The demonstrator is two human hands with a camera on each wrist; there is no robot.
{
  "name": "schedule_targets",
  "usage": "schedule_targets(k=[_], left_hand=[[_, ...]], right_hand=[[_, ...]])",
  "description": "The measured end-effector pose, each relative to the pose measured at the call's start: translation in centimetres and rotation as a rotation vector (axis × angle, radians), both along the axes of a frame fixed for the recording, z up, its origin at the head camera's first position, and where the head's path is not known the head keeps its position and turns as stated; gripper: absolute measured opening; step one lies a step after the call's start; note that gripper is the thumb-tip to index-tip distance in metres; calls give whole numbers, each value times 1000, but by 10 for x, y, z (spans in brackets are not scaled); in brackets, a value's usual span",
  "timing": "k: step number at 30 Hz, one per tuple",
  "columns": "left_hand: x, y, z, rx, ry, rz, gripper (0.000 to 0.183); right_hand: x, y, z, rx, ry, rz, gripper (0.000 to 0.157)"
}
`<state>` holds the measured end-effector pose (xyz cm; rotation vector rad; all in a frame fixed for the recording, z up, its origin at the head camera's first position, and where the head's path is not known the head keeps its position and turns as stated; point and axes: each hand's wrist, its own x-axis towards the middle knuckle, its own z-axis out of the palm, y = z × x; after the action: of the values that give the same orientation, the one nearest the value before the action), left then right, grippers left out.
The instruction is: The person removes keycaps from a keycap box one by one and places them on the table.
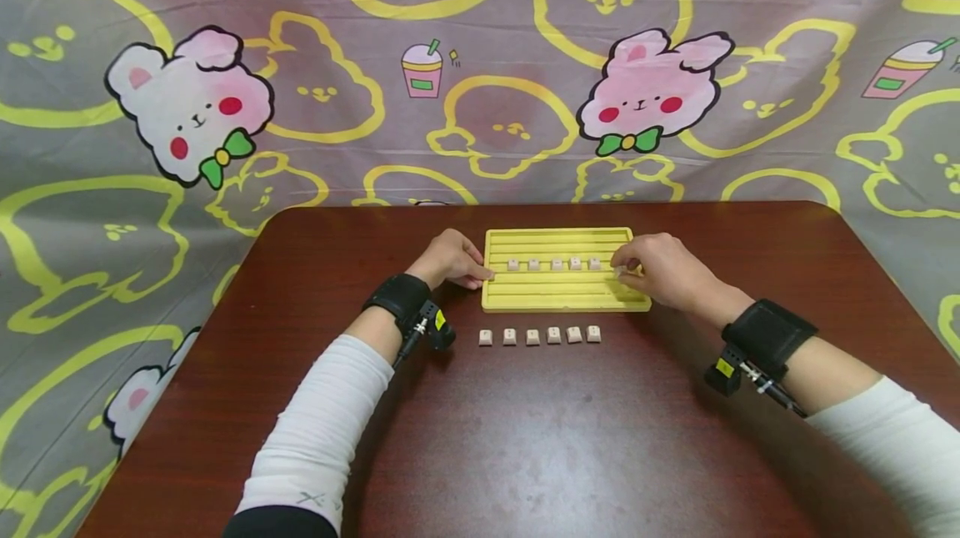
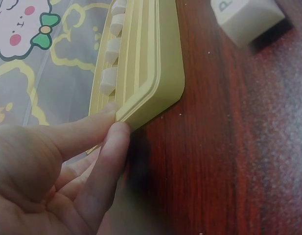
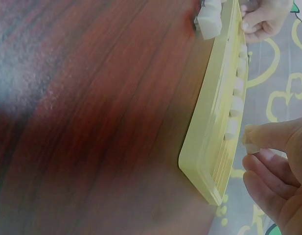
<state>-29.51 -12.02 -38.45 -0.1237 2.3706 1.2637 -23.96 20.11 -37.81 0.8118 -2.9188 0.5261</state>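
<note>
A yellow grooved tray [image 1: 555, 303] lies on the table, with a row of several off-white keycaps [image 1: 556, 264] standing along one of its middle grooves. At the tray's left end, my left hand [image 1: 453, 258] pinches the rim between thumb and fingers; the left wrist view shows the thumb on top of the tray's edge [image 2: 122, 115]. Over the tray's right end, my right hand [image 1: 660, 269] pinches one keycap [image 3: 250, 143] between thumb and fingertips, just right of the row's last keycap. Part of that keycap is hidden by the fingers.
In front of the tray, several more keycaps [image 1: 532, 338] stand in a line on the dark red-brown table [image 1: 555, 438]. A curtain [image 1: 480, 46] with cartoon rabbits hangs behind the table's far edge. Both wrists wear black straps with small cameras.
</note>
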Motion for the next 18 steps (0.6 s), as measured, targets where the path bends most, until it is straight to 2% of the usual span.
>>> schedule_targets(k=[10,18], left_hand=[[0,1,-1,1,7,-1,31],[-1,1,0,-2,4,-4,31]], right_hand=[[12,1,3,-7,24,14,21],[24,7,4,-29,77,43,17]])
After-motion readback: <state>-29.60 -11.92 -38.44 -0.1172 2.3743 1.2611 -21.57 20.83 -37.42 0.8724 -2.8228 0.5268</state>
